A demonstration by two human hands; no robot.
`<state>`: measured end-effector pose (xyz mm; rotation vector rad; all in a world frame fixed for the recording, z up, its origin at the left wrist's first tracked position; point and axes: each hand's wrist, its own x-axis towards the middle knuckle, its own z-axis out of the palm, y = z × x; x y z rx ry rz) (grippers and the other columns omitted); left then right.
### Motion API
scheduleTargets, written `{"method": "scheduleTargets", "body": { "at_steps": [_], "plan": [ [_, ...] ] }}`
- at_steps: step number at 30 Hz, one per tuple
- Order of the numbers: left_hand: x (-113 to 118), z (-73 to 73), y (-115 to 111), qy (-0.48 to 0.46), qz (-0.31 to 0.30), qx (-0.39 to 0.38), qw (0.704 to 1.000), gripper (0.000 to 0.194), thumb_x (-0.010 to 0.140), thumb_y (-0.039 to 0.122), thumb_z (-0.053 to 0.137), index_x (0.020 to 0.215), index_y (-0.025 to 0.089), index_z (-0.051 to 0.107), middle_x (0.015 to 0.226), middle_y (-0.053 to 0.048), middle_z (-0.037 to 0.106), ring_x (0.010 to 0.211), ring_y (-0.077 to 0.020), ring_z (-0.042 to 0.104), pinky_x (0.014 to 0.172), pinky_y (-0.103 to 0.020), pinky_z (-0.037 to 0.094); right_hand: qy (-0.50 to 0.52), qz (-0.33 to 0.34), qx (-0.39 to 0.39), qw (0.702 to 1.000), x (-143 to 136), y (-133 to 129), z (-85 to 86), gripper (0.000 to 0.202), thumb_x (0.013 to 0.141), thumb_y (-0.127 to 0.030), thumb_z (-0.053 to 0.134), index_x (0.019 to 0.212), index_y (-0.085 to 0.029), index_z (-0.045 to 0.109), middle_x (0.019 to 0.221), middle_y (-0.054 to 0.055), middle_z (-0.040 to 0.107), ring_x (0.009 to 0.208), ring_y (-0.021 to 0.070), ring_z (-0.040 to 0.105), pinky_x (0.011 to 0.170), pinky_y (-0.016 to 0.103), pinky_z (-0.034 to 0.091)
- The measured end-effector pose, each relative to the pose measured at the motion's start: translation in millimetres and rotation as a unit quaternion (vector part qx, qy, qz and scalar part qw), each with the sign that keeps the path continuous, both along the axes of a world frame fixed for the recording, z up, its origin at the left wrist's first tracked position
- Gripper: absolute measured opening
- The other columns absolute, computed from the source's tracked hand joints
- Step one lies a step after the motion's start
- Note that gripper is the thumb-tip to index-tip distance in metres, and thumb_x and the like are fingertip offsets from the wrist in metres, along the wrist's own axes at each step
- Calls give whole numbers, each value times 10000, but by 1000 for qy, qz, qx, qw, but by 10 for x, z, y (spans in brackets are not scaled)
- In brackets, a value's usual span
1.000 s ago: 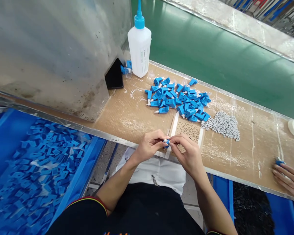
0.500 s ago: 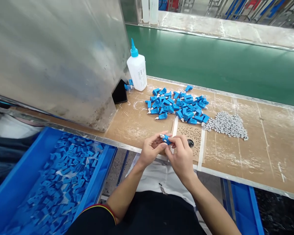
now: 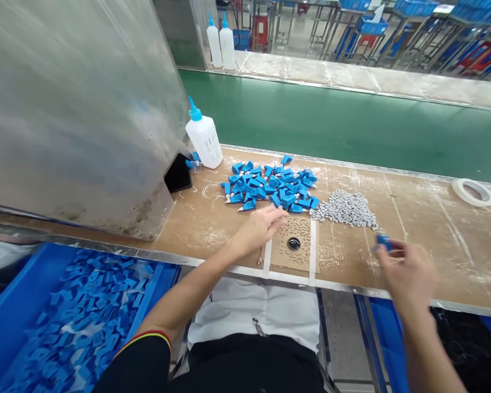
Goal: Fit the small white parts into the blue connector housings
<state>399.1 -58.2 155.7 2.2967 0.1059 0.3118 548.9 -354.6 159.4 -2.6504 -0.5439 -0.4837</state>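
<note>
My right hand (image 3: 413,273), blurred by motion, is over the right part of the bench with a small blue plastic part (image 3: 384,240) pinched between thumb and fingers. My left hand (image 3: 259,229) reaches over the front edge of the pile of blue plastic parts (image 3: 270,183), its fingers stretched forward and nothing visible in them. Many of these parts have a pale tip. Beside the pile lies a heap of small grey pieces (image 3: 347,208). In front of my left hand, a small round black dish (image 3: 293,243) stands on a speckled cardboard patch (image 3: 284,256).
A white bottle with a blue nozzle (image 3: 204,142) stands beside a metal housing (image 3: 77,109). A tape roll (image 3: 473,192) lies at the right. Behind the bench runs a green belt (image 3: 331,120). Below left is a blue bin (image 3: 155,289) full of blue parts.
My hands, together on one blue part before, have separated. The right has carried the blue part to the right; the left has let go and moved toward the pile. The view has shifted right and up.
</note>
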Motion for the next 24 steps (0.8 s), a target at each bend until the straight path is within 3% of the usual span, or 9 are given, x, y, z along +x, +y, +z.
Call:
{"method": "scheduleTargets", "body": {
  "at_steps": [2, 4, 7, 10, 13, 15, 17, 20, 24],
  "plan": [
    [217, 8, 103, 22, 33, 172, 984, 315, 969, 69, 442, 1130, 164, 696, 1165, -149, 695, 1067, -274, 644, 929, -433, 517, 35, -148, -71, 986, 509, -494, 17, 209, 778, -383, 528, 824, -211, 639, 773, 125, 603, 797, 345, 601, 665, 450, 424],
    [383, 4, 171, 44, 43, 296, 953, 335, 941, 16, 419, 1090, 140, 693, 1201, -183, 661, 1154, -319, 595, 928, -451, 499, 77, -244, -119, 959, 901, -885, 34, 247, 754, -358, 516, 869, -202, 669, 823, 170, 622, 922, 412, 619, 725, 504, 437],
    [522, -8, 240, 57, 35, 380, 922, 311, 928, 10, 409, 1058, 125, 667, 1156, -199, 650, 1198, -351, 558, 903, -452, 484, 101, -278, -129, 947, 1212, -1206, 63, 319, 783, -330, 497, 984, -169, 685, 988, 227, 648, 1105, 449, 594, 831, 545, 445],
    [551, -8, 316, 27, 7, 375, 927, 294, 900, -6, 412, 1008, 142, 641, 1148, -186, 646, 1230, -349, 536, 948, -468, 448, 22, -213, -105, 971, 1221, -1165, 64, 307, 832, -309, 486, 1036, -163, 662, 1083, 254, 636, 1208, 458, 543, 922, 580, 410],
    [473, 26, 362, -22, -28, 299, 954, 205, 811, 18, 526, 925, 170, 603, 1105, -156, 651, 1209, -340, 538, 990, -463, 413, 4, -17, -44, 999, 974, -780, -7, 228, 896, -384, 493, 934, -215, 642, 971, 219, 660, 997, 375, 633, 814, 516, 466],
    [353, 61, 335, -37, -26, 206, 978, 173, 750, 72, 602, 863, 197, 561, 948, -90, 645, 1024, -291, 595, 911, -400, 434, 70, 111, 3, 991, 713, -402, -96, 226, 890, -428, 531, 893, -222, 623, 861, 148, 670, 719, 271, 637, 663, 437, 495],
    [188, 86, 254, -32, 6, 91, 995, 154, 751, 142, 629, 791, 220, 503, 753, 0, 562, 745, -202, 558, 743, -315, 421, 112, 220, 29, 969, 452, -11, -197, 231, 909, -431, 526, 895, -224, 628, 846, 102, 675, 671, 225, 622, 635, 386, 503],
    [-92, 63, 73, -21, 81, -68, 994, 251, 819, 258, 640, 705, 227, 419, 635, 60, 435, 564, -125, 403, 590, -260, 321, 121, 280, 54, 951, 208, 461, -315, 210, 937, -379, 500, 863, -222, 618, 788, 68, 652, 670, 211, 610, 642, 358, 503],
    [-419, -113, -133, -39, 146, -291, 945, 355, 916, 502, 580, 743, 216, 461, 654, 46, 472, 555, -112, 396, 547, -242, 328, 120, 281, 54, 951, 191, 773, -380, 147, 923, -314, 515, 884, -215, 615, 800, 59, 640, 680, 205, 594, 656, 346, 495]
  ]
}}
